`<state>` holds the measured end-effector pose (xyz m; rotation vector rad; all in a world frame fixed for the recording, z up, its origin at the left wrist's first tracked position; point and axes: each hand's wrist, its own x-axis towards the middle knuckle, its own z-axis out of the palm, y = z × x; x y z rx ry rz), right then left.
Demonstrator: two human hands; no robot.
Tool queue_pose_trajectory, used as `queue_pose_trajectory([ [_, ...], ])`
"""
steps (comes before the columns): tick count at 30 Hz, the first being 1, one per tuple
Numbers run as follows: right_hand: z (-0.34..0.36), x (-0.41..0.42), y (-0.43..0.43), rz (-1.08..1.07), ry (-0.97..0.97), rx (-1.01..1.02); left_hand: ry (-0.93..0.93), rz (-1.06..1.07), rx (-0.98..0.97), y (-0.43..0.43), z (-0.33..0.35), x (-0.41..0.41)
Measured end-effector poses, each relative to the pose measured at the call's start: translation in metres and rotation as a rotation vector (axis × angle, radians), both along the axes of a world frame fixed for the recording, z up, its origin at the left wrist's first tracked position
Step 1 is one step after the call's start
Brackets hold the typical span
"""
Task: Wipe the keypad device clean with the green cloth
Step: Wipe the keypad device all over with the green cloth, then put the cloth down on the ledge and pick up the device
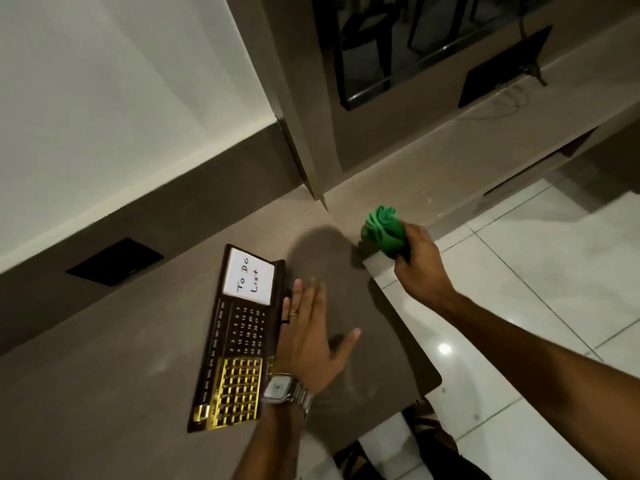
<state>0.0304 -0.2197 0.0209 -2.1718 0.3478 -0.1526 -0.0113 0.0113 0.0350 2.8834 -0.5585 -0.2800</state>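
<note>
So the keypad device [239, 337] lies flat on the counter [104, 375]. Just right of it is the left hand [308, 337], touching its right edge. Further right and farther back, past the counter's edge, the right hand [420, 261] has the cloth [382, 230].

a home living area: glossy white floor tiles [540, 289], long taupe built-in counter [114, 368], black flat screen [398, 46] on taupe wall panelling.
</note>
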Motion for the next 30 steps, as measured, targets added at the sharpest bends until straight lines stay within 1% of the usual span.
queue_pose_trajectory([
  [2, -0.015, 0.014, -0.004, 0.018, 0.031, -0.046, 0.067, -0.015, 0.042, -0.008, -0.027, -0.004],
  [4, -0.030, 0.030, -0.005, 0.079, 0.013, -0.143, 0.072, -0.012, 0.061, -0.011, -0.047, -0.010],
  [7, -0.048, 0.058, -0.001, 0.216, 0.008, -0.371, 0.029, -0.001, 0.061, -0.010, -0.063, -0.015],
  [9, -0.060, 0.075, 0.002, 0.344, 0.072, -0.549, 0.004, -0.004, 0.075, -0.009, -0.069, -0.015],
  [11, -0.069, 0.085, 0.004, 0.467, 0.145, -0.683, 0.001, 0.003, 0.089, -0.009, -0.069, -0.015],
  [13, -0.077, 0.092, 0.002, 0.551, 0.165, -0.756, -0.002, 0.009, 0.091, -0.009, -0.069, -0.015],
  [18, -0.075, 0.089, -0.013, 0.678, 0.161, -0.804, 0.023, 0.014, 0.049, -0.008, -0.067, -0.014],
  [19, -0.071, 0.087, -0.015, 0.682, 0.162, -0.782, 0.030, 0.016, 0.040, -0.007, -0.066, -0.014],
  [21, -0.057, 0.081, -0.012, 0.611, 0.108, -0.654, 0.035, 0.017, 0.025, -0.007, -0.066, -0.013],
  [23, -0.038, 0.072, 0.002, 0.509, -0.020, -0.494, 0.039, 0.015, 0.017, -0.007, -0.062, -0.014],
  [25, -0.016, 0.066, 0.025, 0.478, -0.116, -0.330, 0.034, 0.022, -0.030, -0.005, -0.051, -0.015],
  [27, 0.005, 0.062, 0.051, 0.559, -0.085, -0.174, 0.008, 0.063, -0.142, 0.000, -0.033, -0.012],
  [30, 0.031, 0.059, 0.088, 0.699, 0.032, -0.066, -0.173, 0.155, -0.230, 0.018, 0.009, -0.001],
])
